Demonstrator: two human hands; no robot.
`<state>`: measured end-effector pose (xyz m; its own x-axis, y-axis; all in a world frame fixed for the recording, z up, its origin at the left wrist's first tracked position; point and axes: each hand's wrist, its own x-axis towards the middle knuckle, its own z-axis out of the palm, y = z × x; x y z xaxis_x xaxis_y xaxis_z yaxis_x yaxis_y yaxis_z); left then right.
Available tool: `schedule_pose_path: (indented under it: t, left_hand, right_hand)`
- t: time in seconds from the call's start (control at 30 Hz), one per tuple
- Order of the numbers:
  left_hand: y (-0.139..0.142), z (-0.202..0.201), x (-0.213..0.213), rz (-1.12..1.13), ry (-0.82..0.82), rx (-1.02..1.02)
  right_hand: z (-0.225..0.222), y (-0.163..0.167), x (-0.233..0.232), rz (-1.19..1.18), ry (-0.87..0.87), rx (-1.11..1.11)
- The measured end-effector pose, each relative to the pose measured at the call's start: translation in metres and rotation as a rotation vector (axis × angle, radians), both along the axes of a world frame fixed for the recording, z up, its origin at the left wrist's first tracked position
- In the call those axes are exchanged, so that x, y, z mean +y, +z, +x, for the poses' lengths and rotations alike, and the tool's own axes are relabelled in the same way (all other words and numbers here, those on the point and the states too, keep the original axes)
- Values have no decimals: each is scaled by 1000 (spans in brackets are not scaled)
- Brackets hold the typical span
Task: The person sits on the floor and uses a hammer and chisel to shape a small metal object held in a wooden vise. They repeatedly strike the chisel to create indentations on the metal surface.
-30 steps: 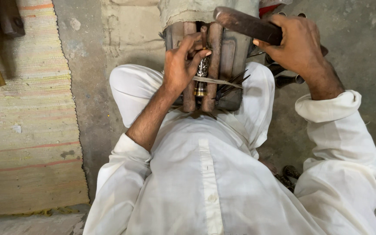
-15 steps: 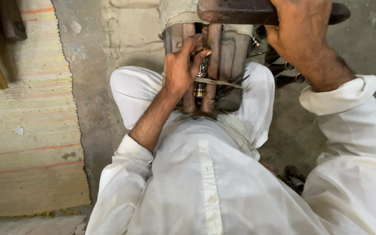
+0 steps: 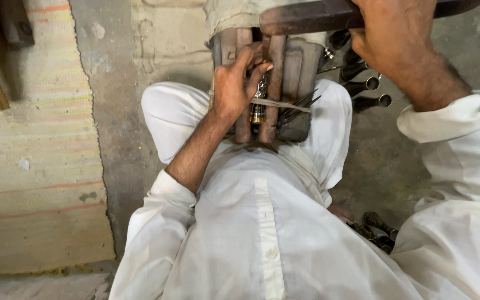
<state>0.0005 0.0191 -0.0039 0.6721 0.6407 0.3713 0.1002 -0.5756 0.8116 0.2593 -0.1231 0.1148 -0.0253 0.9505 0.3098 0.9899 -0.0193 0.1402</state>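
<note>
Your left hand (image 3: pixel 234 89) has a closed grip on a small patterned metal piece (image 3: pixel 259 97), pinning it between the upright wooden bars of the clamp block (image 3: pixel 284 72) wedged between your knees. Your right hand (image 3: pixel 393 33) is wrapped shut around a heavy dark wooden mallet (image 3: pixel 312 15), hanging just above that grip. The risk is plain: your left fingertips (image 3: pixel 265 68) sit right beside the piece, under the mallet. A blow landing off line could catch them, or knock the piece askew in the bars.
</note>
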Motion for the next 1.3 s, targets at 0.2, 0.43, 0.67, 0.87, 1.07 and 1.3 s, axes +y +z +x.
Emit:
schedule_pose_path:
  t: [0.2, 0.43, 0.67, 0.87, 1.07, 1.3]
  left_hand:
    - [-2, 1, 0, -65, -5, 70]
    - [-5, 2, 4, 40, -29, -15]
    - [-2, -1, 3, 18, -22, 5]
    - [0, 1, 4, -14, -37, -17]
    - [0, 2, 4, -55, -32, 40]
    - [-2, 4, 5, -28, -59, 25]
  right_hand:
    - [7, 1, -5, 9, -10, 86]
    - [-7, 10, 1, 48, -3, 78]
    - [-9, 10, 1, 82, 26, 55]
    - [-10, 12, 2, 72, 46, 100]
    - [-14, 17, 4, 96, 49, 126]
    - [-13, 13, 2, -8, -74, 307]
